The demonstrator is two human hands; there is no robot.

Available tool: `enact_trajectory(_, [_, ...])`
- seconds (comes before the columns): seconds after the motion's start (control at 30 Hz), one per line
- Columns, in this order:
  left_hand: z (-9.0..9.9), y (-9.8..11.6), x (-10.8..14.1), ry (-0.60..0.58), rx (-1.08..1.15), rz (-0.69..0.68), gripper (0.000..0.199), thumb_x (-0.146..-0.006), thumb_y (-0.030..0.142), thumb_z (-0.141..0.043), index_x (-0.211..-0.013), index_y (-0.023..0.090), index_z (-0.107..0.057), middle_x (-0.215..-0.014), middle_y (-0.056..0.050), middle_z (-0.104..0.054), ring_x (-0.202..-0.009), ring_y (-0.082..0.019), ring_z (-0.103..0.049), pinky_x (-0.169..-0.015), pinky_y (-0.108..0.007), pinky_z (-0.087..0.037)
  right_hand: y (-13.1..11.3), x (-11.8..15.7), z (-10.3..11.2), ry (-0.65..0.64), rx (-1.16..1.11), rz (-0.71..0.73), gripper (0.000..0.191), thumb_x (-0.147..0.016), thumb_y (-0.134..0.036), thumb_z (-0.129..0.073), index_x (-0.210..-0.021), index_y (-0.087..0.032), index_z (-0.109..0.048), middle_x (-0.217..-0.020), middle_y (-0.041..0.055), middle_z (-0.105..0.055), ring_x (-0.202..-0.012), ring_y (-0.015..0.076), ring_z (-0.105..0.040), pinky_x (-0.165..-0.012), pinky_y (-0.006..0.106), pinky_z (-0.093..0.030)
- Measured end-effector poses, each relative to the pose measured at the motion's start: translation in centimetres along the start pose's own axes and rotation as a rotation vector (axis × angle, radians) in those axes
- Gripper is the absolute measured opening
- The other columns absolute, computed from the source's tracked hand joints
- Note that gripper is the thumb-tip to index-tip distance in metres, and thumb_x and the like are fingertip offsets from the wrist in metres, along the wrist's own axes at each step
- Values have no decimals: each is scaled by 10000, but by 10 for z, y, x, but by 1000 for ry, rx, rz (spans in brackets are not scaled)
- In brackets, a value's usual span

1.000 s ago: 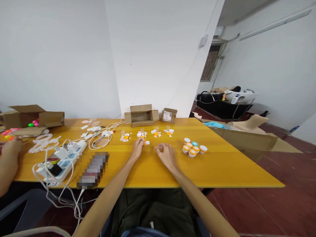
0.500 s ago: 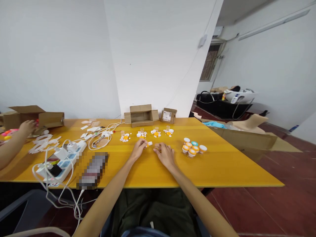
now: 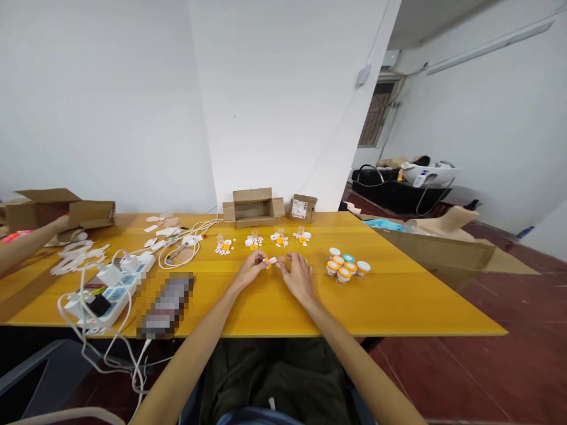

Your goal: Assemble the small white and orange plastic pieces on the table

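My left hand [image 3: 250,269] is closed in a pinch on a small white patterned piece [image 3: 272,260], with a bit of orange beside it. My right hand [image 3: 297,274] has its thumb and index finger about a small clear plastic cup [image 3: 282,259] on the table. The white piece is just left of the cup. Beyond my hands, several small groups stand in a row, each with a clear cup [image 3: 280,232], an orange ring [image 3: 279,241] and white patterned bits. Right of my right hand is a cluster of lidded jars [image 3: 344,272] with orange, white and teal lids.
Two cardboard boxes, an open one [image 3: 253,211] and a smaller one [image 3: 303,208], stand at the back edge. To the left lie a power strip [image 3: 119,295], a phone [image 3: 166,306] and white cables [image 3: 195,248]. Another person's arm [image 3: 31,245] reaches into a box [image 3: 91,213] at far left.
The white piece has tilted in my left hand. My right fingers have opened a little, showing more of the clear cup. At far left the other person's hand has moved into the box.
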State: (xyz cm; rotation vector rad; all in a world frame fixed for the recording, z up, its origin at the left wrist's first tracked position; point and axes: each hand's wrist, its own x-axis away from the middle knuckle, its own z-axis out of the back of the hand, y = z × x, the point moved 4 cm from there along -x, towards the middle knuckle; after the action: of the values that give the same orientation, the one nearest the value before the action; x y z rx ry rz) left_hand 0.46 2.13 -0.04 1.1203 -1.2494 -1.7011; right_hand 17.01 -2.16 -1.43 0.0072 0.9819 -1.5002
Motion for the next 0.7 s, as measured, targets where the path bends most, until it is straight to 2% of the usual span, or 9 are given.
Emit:
enact_trajectory(0.1, [-1, 1, 1, -40, 2, -29, 170, -750, 304, -720, -821, 197, -607, -795, 9, -650, -788, -164, -618, -797, -303, -494, -13, 4, 5, 79, -105, 188, 244, -909, -301, -556, -1140, -229, -594, -1097, 108, -660, -1029, 287, -613, -867, 420, -478])
enact_trajectory(0.23, [-4, 5, 4, -99, -14, -49, 145, -764, 302, -690, -821, 191, -616, -768, 11, -640, -769, -159, -600, -778, -293, -489, -27, 11, 5, -20, -188, 365, 192, -929, -249, -507, -1094, -246, -605, -1022, 83, -651, -951, 253, -628, -841, 375, -510])
enact_trajectory(0.47, [-10, 15, 9, -183, -9, -78, 110, -778, 290, -643, -806, 186, -618, -801, 4, -650, -787, -162, -604, -792, -294, -500, -24, 11, 1, -179, -322, 333, 95, -922, -238, -528, -972, -256, -606, -965, 49, -678, -848, 216, -648, -768, 322, -516])
enact_trajectory(0.6, [-8, 13, 7, -144, -64, -64, 137, -805, 332, -601, -802, 195, -600, -780, 10, -626, -774, -160, -581, -781, -286, -485, -20, 8, -3, -228, -437, 294, 61, -927, -253, -527, -938, -254, -587, -919, 32, -696, -801, 203, -657, -750, 314, -517])
enact_trajectory(0.7, [-6, 11, 6, -111, -145, -76, 149, -839, 336, -563, -802, 199, -606, -781, 10, -630, -785, -163, -577, -801, -289, -478, -18, 8, -6, -234, -408, 287, 59, -921, -243, -523, -912, -254, -580, -888, 31, -687, -765, 203, -647, -723, 310, -504])
